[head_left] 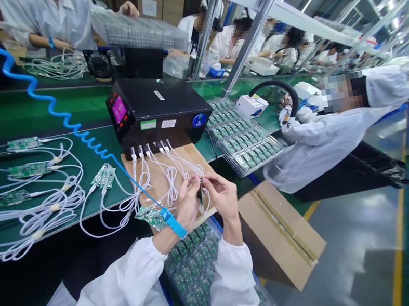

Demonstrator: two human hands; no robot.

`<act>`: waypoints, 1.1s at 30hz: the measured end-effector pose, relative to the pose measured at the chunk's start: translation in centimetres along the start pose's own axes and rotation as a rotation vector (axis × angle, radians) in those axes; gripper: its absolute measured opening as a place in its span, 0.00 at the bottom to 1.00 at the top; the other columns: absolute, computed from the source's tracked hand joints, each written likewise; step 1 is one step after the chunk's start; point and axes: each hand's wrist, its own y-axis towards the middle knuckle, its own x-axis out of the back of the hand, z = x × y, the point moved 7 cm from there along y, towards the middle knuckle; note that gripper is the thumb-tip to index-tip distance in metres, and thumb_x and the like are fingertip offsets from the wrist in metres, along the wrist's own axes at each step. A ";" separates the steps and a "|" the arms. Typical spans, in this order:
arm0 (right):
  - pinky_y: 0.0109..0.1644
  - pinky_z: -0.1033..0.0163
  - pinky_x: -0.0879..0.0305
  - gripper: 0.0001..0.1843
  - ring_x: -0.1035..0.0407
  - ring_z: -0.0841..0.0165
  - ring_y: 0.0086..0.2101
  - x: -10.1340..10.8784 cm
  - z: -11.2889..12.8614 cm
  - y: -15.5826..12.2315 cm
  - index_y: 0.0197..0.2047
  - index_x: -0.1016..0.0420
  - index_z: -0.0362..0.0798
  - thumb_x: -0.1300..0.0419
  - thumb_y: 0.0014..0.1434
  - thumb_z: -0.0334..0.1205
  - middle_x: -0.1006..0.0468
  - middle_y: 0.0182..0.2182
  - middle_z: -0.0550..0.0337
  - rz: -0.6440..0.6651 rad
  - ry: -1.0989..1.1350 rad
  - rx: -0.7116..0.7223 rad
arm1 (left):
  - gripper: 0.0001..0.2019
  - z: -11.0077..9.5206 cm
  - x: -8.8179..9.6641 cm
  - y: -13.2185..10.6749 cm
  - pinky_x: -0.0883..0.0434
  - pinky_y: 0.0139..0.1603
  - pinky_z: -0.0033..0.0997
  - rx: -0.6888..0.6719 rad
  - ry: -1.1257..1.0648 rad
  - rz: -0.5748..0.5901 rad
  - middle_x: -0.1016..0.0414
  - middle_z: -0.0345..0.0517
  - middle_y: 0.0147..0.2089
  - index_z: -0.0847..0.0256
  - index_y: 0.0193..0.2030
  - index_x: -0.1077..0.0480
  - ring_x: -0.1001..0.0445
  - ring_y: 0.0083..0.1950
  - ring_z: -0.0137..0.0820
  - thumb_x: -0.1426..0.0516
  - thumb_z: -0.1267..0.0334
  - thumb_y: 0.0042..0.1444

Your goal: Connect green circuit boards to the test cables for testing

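My left hand [188, 203], with a blue wrist strap [175, 224], is closed in a pinch above a brown board [160, 174]. A thin dark circuit board [201, 202], seen nearly edge-on, hangs from its fingertips. Touching it from the other side, my right hand [222, 192] pinches at its top edge, where a white cable [209, 206] loops; the fingers mostly hide the joint. Another circuit board [151, 217] lies by my left wrist. White cables run from sockets on a black box [161, 110] with a lit pink screen.
Left on the green bench lie cabled circuit boards [29, 169] and a bundle of white cables [52, 209]. A blue coiled cord [49, 104] crosses the view. Trays of boards stand right of the box [244, 140] and below my hands [194, 276]. A carton [282, 234] and a co-worker [328, 136] are at right.
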 end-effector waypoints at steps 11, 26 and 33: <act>0.49 0.58 0.26 0.15 0.22 0.64 0.39 1.2 0.6 0.8 0.42 0.19 0.47 0.34 0.65 0.51 0.16 0.39 0.55 0.168 -0.225 0.012 | 0.11 -1.7 0.4 -0.1 0.32 0.58 0.33 -0.048 0.190 -0.054 0.21 0.49 0.44 0.61 0.41 0.22 0.24 0.50 0.33 0.28 0.70 0.52; 0.38 0.59 0.33 0.14 0.28 0.63 0.30 -0.9 0.9 1.0 0.35 0.22 0.50 0.45 0.64 0.46 0.21 0.28 0.57 0.659 -0.738 -0.021 | 0.12 -26.7 0.6 8.1 0.46 0.77 0.51 -0.782 0.917 -0.072 0.22 0.56 0.51 0.59 0.42 0.25 0.30 0.65 0.52 0.32 0.69 0.50; 0.40 0.58 0.32 0.17 0.26 0.61 0.33 -2.5 -1.8 -1.0 0.41 0.20 0.49 0.47 0.67 0.48 0.20 0.30 0.57 0.730 -0.777 -0.078 | 0.12 -27.2 0.2 8.2 0.39 0.72 0.51 -0.774 0.985 -0.029 0.21 0.54 0.42 0.57 0.39 0.23 0.24 0.58 0.52 0.31 0.64 0.47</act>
